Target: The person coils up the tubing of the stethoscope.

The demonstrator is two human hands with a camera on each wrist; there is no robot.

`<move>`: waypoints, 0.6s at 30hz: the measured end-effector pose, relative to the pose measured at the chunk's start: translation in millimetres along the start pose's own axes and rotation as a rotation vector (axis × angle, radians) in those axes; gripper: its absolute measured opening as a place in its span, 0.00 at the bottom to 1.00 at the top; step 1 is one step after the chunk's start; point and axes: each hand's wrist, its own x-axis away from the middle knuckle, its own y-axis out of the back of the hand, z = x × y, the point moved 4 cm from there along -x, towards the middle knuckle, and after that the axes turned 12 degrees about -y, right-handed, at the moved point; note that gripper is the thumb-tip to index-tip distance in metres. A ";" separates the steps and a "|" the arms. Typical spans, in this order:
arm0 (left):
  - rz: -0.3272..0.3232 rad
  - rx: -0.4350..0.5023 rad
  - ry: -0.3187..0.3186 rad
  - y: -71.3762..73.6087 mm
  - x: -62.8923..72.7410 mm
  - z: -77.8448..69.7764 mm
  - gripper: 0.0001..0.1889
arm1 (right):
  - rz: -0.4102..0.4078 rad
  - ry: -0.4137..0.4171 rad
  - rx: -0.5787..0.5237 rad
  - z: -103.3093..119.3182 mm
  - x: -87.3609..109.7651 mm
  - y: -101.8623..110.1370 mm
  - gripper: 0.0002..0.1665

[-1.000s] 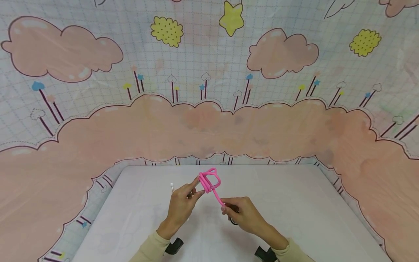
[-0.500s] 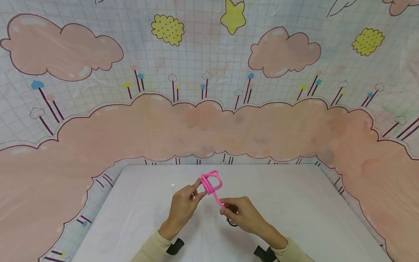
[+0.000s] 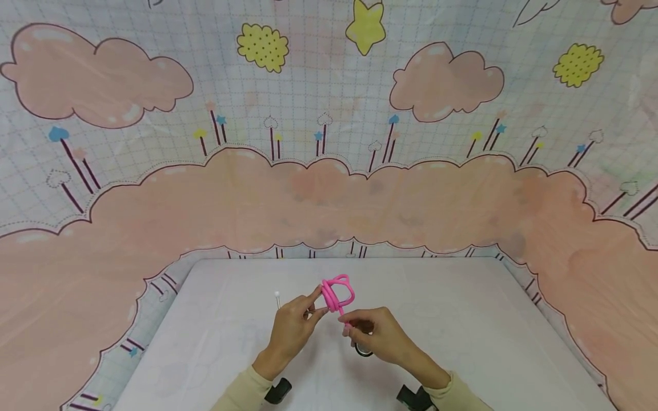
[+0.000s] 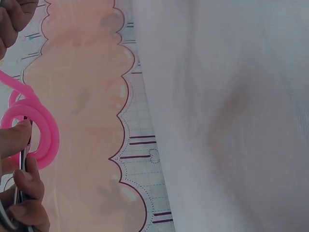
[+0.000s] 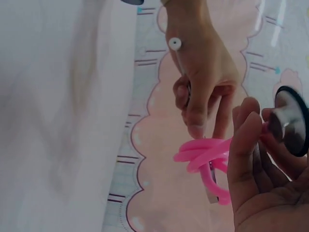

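Observation:
A stethoscope with pink tubing (image 3: 331, 298) is held in the air between both hands. Its tubing is looped several times into a coil around the metal ear tubes (image 4: 21, 181). My left hand (image 3: 292, 324) grips the ear tubes, thumb and fingertips right at the coil. A white eartip (image 5: 175, 44) sticks out behind that hand. My right hand (image 3: 382, 337) pinches the tube's free end beside the coil. The round metal chestpiece (image 5: 289, 121) with its black rim hangs past the right fingers, partly hidden by them in the head view.
Beneath the hands lies a white tabletop (image 3: 231, 342). A patterned cloth (image 3: 329, 205) with peach clouds stands behind and around it. Black wrist mounts (image 3: 278, 391) sit at both cuffs.
My left hand and the coil have shifted slightly right and toward me. The right hand has edged left, and the stretch of tube between the hands looks shorter.

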 end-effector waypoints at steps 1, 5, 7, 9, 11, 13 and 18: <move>0.006 0.002 0.003 -0.8 0.4 -0.6 0.30 | 0.015 0.003 -0.017 -0.4 -0.1 0.2 0.14; 0.014 0.008 -0.003 -1.6 0.3 -3.4 0.29 | 0.072 0.022 -0.092 -0.8 -0.5 2.2 0.14; 0.004 0.012 -0.021 -1.4 -0.7 -5.7 0.29 | 0.094 0.043 -0.141 -1.0 -1.2 3.6 0.15; -0.001 0.017 -0.036 -1.4 -1.5 -8.0 0.29 | 0.093 0.056 -0.166 -1.7 -2.1 5.0 0.16; 0.000 0.023 -0.036 -1.6 -1.9 -9.9 0.29 | 0.068 0.059 -0.164 -3.3 -3.2 6.2 0.15; 0.006 0.028 -0.031 -2.4 -1.5 -11.7 0.29 | 0.026 0.052 -0.137 -4.9 -4.3 7.3 0.13; 0.028 0.054 -0.020 -5.4 -0.3 -16.9 0.29 | -0.120 0.053 -0.088 -4.8 -8.0 11.0 0.12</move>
